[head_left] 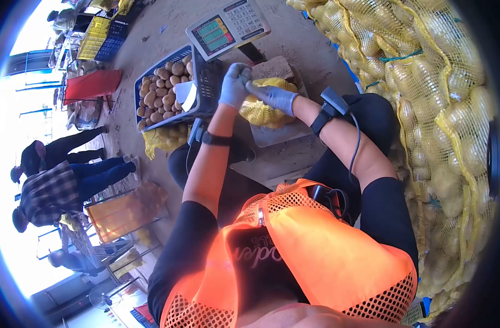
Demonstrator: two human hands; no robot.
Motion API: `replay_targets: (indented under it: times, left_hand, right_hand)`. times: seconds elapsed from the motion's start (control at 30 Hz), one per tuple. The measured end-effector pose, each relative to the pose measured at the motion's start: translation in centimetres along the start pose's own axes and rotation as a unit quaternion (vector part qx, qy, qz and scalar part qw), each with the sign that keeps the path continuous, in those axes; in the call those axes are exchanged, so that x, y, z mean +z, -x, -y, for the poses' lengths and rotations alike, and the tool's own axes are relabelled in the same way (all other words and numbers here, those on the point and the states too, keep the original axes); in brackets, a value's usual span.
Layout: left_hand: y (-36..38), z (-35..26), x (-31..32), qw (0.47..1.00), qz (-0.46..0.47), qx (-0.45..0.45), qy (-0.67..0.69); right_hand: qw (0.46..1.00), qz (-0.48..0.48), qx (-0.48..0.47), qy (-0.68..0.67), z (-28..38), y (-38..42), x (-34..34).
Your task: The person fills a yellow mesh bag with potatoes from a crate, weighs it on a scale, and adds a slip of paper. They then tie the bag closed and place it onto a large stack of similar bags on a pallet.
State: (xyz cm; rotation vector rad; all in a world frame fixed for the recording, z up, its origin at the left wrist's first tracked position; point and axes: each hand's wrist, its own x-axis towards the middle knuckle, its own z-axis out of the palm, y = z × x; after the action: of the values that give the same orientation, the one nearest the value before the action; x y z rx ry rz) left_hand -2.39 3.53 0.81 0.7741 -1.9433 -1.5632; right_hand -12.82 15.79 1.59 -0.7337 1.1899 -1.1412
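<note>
A filled yellow mesh bag (pixel 266 113) rests on the platform (pixel 280 135) of a weighing scale, between my knees. My left hand (pixel 235 86), in a pale glove, is closed in a fist at the bag's upper left side. My right hand (pixel 274 98), gloved too, reaches across the top of the bag, its fingers pinched together against my left hand. What the fingers hold is hidden; the bag's yellow mesh shows right beneath them. The scale's display (pixel 228 28) stands beyond my hands with lit green digits.
A dark blue crate (pixel 206 90) of potatoes (pixel 163 90) with white paper stands at left, another mesh bag (pixel 165 139) beside it. Stacked mesh sacks (pixel 430 109) of potatoes line my right. Several people (pixel 56 188) are at far left, near a red panel (pixel 91 86).
</note>
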Motion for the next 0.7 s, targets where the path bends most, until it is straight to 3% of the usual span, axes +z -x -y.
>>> replay_targets:
  times: [0.03,0.07,0.1,0.13,0.2,0.23,0.37,0.43,0.47,0.5,0.53,0.57,0.6,0.67,0.7]
  left_hand:
    - [-0.7,-0.7,-0.7,0.986,0.025,-0.117,0.119]
    - [-1.3,-1.4,-1.4,0.943,0.050,-0.232,0.234]
    - [-1.9,-1.7,-2.0,0.905,0.071,-0.280,0.312]
    - [-2.4,-1.1,-2.4,0.905,0.070,-0.280,0.314]
    - [-3.5,0.2,-3.1,0.803,-0.035,-0.329,0.496]
    - [-3.8,0.7,-3.3,0.815,-0.106,-0.314,0.476]
    - [-3.2,2.4,-3.6,0.832,-0.103,-0.312,0.447]
    - [-3.1,3.5,-4.0,0.856,-0.108,-0.339,0.376]
    - [-2.6,4.2,-4.1,0.855,-0.109,-0.340,0.376]
    - [-1.5,4.1,-4.0,0.950,-0.080,-0.257,0.158]
    - [-0.7,4.3,-4.0,0.984,-0.045,-0.155,-0.071]
    - [0.2,5.4,-4.8,0.970,-0.024,-0.014,-0.243]
    - [1.1,4.9,-5.6,0.970,-0.025,-0.014,-0.243]
    - [3.8,3.0,-7.0,0.889,0.090,0.031,-0.447]
    - [5.5,1.3,-6.8,0.912,0.073,0.001,-0.404]
  right_hand:
    - [0.980,0.025,-0.001,0.195,-0.9,-1.3,-0.5]
    - [0.923,0.050,-0.001,0.382,-2.0,-2.2,-0.9]
    - [0.928,-0.014,-0.032,0.372,-2.7,-2.3,-0.6]
    - [0.928,-0.012,-0.031,0.372,-3.3,-2.3,-0.8]
    - [0.949,-0.133,-0.041,0.284,-4.0,-2.1,-0.5]
    - [0.949,-0.131,-0.040,0.284,-4.1,-2.0,-0.2]
    - [0.924,-0.179,-0.087,0.326,-4.2,-1.4,0.4]
    - [0.836,-0.118,-0.127,0.520,-5.0,-1.6,0.4]
    - [0.837,-0.117,-0.125,0.520,-5.5,-1.6,0.4]
    - [0.833,-0.144,-0.164,0.508,-6.0,-1.6,0.3]
    - [0.826,-0.172,-0.203,0.496,-5.9,-1.6,0.2]
    - [0.826,-0.172,-0.203,0.497,-5.6,-1.8,0.0]
    - [0.831,-0.224,-0.187,0.474,-4.4,-1.9,-0.2]
    - [0.833,-0.276,-0.170,0.448,-3.1,-2.3,-1.0]
    - [0.946,-0.236,-0.003,0.221,-2.8,-2.8,-1.5]
